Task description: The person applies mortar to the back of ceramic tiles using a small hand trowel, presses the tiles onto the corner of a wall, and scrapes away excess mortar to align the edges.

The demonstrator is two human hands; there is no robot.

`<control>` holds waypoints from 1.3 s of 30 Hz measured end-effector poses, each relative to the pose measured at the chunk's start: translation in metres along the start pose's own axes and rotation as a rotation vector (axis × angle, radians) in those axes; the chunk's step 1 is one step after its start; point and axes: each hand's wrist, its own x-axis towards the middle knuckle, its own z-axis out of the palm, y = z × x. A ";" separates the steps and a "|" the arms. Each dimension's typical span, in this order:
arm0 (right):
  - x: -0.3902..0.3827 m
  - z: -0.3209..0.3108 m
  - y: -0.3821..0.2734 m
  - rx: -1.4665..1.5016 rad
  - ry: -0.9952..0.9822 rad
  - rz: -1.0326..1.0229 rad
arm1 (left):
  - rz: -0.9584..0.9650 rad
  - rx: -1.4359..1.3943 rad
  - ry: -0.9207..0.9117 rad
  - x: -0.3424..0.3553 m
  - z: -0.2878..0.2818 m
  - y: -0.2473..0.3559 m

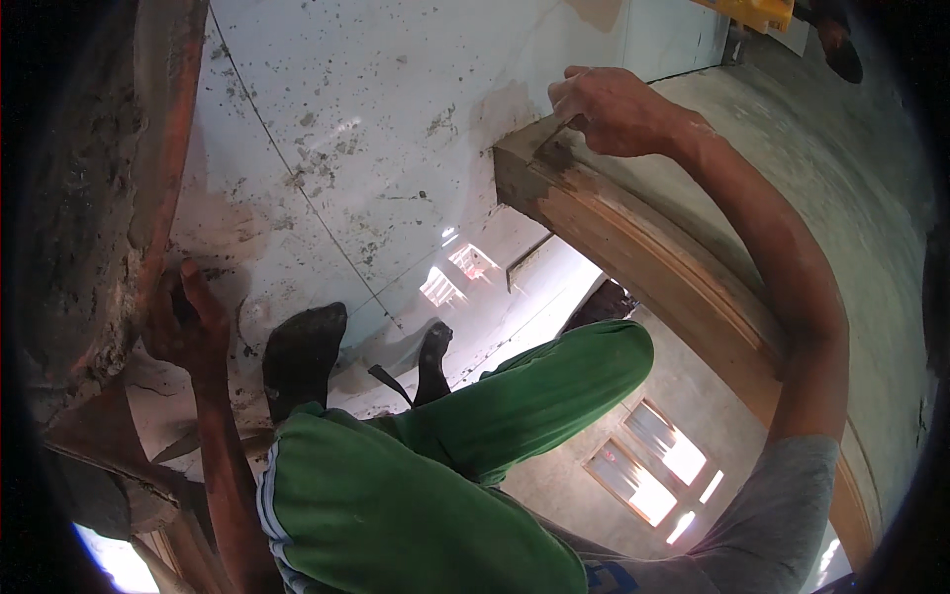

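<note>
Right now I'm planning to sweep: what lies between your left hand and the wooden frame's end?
In the head view: pale floor tiles, a dark joint and scattered grey crumbs.

On my screen I see green trousers (416,495) with pale side stripes (267,493), a grey sleeve (782,495), and white floor tiles (396,59) speckled grey and crossed by a dark line (296,181); I read the wooden frame (633,252) as brown, smeared grey at its end.

Right fingers (567,93) partly hidden; yellow object (757,13) cut off.
</note>
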 end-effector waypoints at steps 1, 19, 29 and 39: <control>0.001 0.000 0.000 -0.014 -0.026 0.029 | 0.070 -0.052 0.079 0.015 -0.004 0.016; -0.017 -0.017 0.005 0.048 -0.047 0.001 | 0.129 0.013 0.066 -0.008 0.009 -0.016; 0.004 -0.004 -0.004 -0.026 -0.092 0.054 | 0.235 0.124 0.063 -0.014 0.012 -0.023; -0.008 -0.007 0.014 0.031 0.005 0.024 | 0.295 0.184 0.103 -0.012 0.014 -0.022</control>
